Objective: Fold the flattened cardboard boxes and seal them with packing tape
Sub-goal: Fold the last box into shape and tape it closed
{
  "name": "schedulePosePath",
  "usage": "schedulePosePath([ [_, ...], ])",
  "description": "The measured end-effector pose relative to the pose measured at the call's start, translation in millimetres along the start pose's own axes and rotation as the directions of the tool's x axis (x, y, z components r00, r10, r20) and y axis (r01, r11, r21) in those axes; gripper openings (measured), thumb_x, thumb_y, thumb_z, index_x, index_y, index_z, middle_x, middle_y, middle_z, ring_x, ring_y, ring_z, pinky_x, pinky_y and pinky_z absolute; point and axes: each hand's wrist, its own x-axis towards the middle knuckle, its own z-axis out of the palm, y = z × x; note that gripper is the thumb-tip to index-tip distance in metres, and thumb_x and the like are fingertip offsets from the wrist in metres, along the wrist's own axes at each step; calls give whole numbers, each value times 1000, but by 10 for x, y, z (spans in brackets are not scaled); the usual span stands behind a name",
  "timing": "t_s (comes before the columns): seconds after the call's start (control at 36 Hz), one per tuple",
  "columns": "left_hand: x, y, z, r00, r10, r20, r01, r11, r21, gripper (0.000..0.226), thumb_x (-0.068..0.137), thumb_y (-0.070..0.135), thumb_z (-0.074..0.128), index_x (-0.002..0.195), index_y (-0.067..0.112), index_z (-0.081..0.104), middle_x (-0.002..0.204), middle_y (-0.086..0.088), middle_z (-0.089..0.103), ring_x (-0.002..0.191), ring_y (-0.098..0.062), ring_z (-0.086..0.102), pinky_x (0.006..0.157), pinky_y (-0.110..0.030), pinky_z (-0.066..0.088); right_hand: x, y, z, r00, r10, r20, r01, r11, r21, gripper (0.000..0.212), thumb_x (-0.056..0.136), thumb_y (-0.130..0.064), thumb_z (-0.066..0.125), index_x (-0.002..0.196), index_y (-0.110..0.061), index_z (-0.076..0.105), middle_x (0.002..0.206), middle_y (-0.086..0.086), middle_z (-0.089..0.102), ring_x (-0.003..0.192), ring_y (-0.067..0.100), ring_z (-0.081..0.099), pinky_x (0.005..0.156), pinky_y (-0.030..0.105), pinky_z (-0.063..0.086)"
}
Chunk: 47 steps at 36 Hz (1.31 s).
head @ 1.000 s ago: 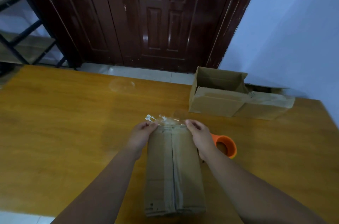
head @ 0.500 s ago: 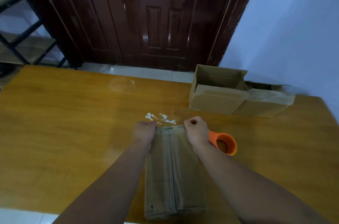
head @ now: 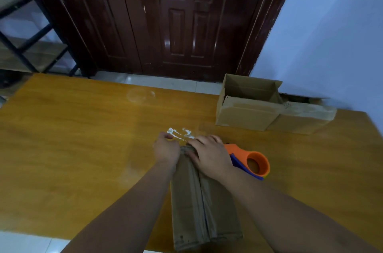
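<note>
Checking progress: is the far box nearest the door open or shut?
Open: the far box has top flaps standing up, inside walls visible.

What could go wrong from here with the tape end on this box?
1. The clear tape past the far end of the box looks crinkled and seems to lie on the table; it may stick there or seal with wrinkles.
2. Only the right hand presses flat on the flaps, while the left hand sits at the corner, so the box could slide.
3. The tape dispenser lies close beside the right forearm and could get knocked.
</note>
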Motion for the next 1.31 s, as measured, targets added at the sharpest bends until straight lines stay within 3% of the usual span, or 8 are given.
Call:
schedulePosePath([
  [0.11, -183, -37, -10, 937, 345, -63, -332, 931, 152, 26, 91, -2, 43, 110, 7, 58, 118, -14, 56, 101, -30, 55, 73, -24, 33, 12, 5, 24, 1000, 19, 22, -18, 998, -64, 42, 98, -47, 35, 122, -20, 56, 121, 0, 60, 113, 22, 52, 102, 38, 28],
  [0.19, -292, -127, 11, 825, 556, 98, -557, 775, 299, 23, 98, 15, 45, 110, 10, 63, 108, -8, 65, 100, -27, 58, 83, -33, 42, 10, 3, 41, 999, 36, 27, -33, 997, -76, 39, 97, -39, 34, 122, -18, 55, 122, 0, 59, 114, 22, 51, 105, 38, 25],
  [0.31, -295, -222, -53, 733, 648, 205, -669, 635, 385, 24, 99, 12, 45, 106, 5, 66, 101, -13, 66, 100, -30, 56, 86, -34, 39, 6, 8, 34, 996, 83, 24, -81, 994, -71, 40, 96, -44, 36, 120, -20, 57, 120, -2, 60, 114, 21, 50, 104, 37, 25],
  [0.56, -324, -244, -107, 890, 445, 96, -453, 842, 294, 25, 99, 26, 48, 102, 4, 60, 102, -11, 55, 90, -29, 54, 75, -34, 38, 15, 40, 16, 950, 312, 1, -312, 950, 13, 45, 98, -51, 31, 97, -21, 63, 97, -2, 63, 99, 21, 55, 76, 33, 43],
  [0.67, -298, -223, -115, 894, 431, 120, -446, 839, 311, 25, 99, 26, 47, 99, 3, 58, 101, -13, 55, 88, -30, 54, 73, -38, 39, 18, 73, 41, 944, 330, -7, -329, 941, 78, 46, 97, -54, 34, 82, -19, 60, 78, -7, 47, 83, 17, 52, 55, 28, 30],
  [0.83, -273, -234, -165, 909, 399, 117, -416, 872, 259, 28, 96, 33, 53, 99, 7, 60, 101, -11, 54, 92, -28, 54, 73, -31, 39, 48, 111, 27, 941, 338, -15, -327, 920, 215, 45, 94, -54, 47, 86, -15, 67, 81, -3, 55, 80, 17, 56, 59, 28, 36],
  [1.08, -127, -180, -299, 949, 304, -87, -285, 941, 183, 29, 93, 29, 59, 90, 1, 58, 96, -18, 58, 92, -33, 54, 70, -34, 34, 20, 357, -318, 819, 564, 106, -520, 650, 555, 55, 96, -57, 34, 126, -16, 56, 119, -1, 61, 112, 16, 56, 88, 27, 42],
  [1.31, 118, -215, -567, 933, 283, -222, -235, 947, 219, 31, 97, 29, 52, 75, 7, 47, 88, -22, 56, 69, -33, 50, 52, -36, 32, -11, 442, -321, 761, 554, 339, -649, 648, 398, 69, 94, -67, 20, 116, -15, 61, 111, 6, 63, 95, 21, 57, 81, 34, 45],
])
